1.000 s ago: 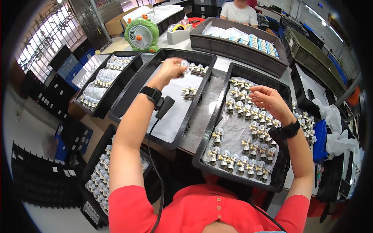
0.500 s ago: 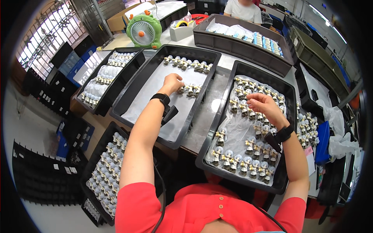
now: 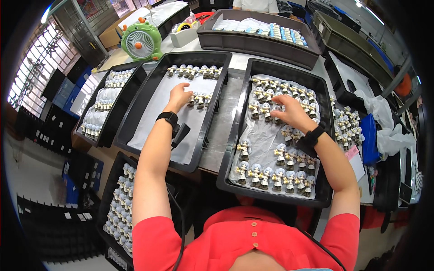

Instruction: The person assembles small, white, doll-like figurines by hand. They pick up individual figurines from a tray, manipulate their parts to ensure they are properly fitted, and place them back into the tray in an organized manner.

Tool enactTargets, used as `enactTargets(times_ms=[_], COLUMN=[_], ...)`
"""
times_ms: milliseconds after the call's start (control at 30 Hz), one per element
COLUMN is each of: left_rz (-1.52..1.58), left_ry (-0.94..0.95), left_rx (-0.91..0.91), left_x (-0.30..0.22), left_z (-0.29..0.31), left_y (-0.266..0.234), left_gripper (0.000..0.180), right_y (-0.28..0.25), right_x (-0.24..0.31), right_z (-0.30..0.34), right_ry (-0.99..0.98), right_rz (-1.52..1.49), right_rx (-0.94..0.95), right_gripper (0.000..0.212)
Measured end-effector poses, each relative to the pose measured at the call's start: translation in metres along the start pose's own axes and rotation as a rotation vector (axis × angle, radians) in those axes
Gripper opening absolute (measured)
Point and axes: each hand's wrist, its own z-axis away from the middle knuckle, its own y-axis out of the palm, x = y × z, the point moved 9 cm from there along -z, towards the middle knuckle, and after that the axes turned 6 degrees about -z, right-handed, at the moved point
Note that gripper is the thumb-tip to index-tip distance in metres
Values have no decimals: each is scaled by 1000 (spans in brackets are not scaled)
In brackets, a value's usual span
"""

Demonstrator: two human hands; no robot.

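Observation:
My left hand [image 3: 179,96] is over the paper-lined black tray [image 3: 121,131] in the middle, beside a short row of small figurines [image 3: 199,100]. Its fingers look parted, and I see nothing held in them. Along that tray's far end stands a longer row of the same figurines [image 3: 194,72], pale-haired in white and dark clothes. Over the right-hand black tray [image 3: 224,169], my right hand [image 3: 291,113] is open, thumb and fingers apart around a figurine [image 3: 276,110] among packed rows. Whether the fingertips touch it, I cannot tell.
A narrower black tray [image 3: 142,74] with figurines stands at the left; another tray [image 3: 105,198] sits lower. A green fan [image 3: 139,41], a tape dispenser [image 3: 184,38] and a large brown bin [image 3: 257,44] are at the back. More figurines [image 3: 347,124] and a blue bin [image 3: 370,140] are right.
My left hand has drawn slightly away from the short row. My right hand has come down closer to the figurines, fingers more spread. The whole view has shifted a little.

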Motion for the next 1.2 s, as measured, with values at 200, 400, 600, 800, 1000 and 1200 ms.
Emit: enactTargets(times_ms=[200, 400, 600, 800, 1000, 1200], left_rz=[517, 873, 947, 1022, 1039, 1004], left_ry=[-99, 223, 227, 346, 380, 435], left_rx=[102, 435, 386, 459, 410, 425], left_x=[-62, -214, -217, -226, -232, -236], left_z=[10, 81, 117, 132, 146, 148], left_y=[-39, -49, -3, 13, 5, 8], left_gripper=[43, 39, 43, 36, 44, 44], right_y=[34, 37, -26, -48, -44, -44], right_x=[15, 15, 85, 104, 107, 108], right_z=[0, -19, -22, -6, -2, 1], right_ry=[-159, -66, -220, -270, -291, -326], right_rz=[282, 321, -118, -326, -306, -295], right_rx=[111, 267, -33, -225, -230, -259], right_gripper=[73, 63, 68, 86, 90, 92])
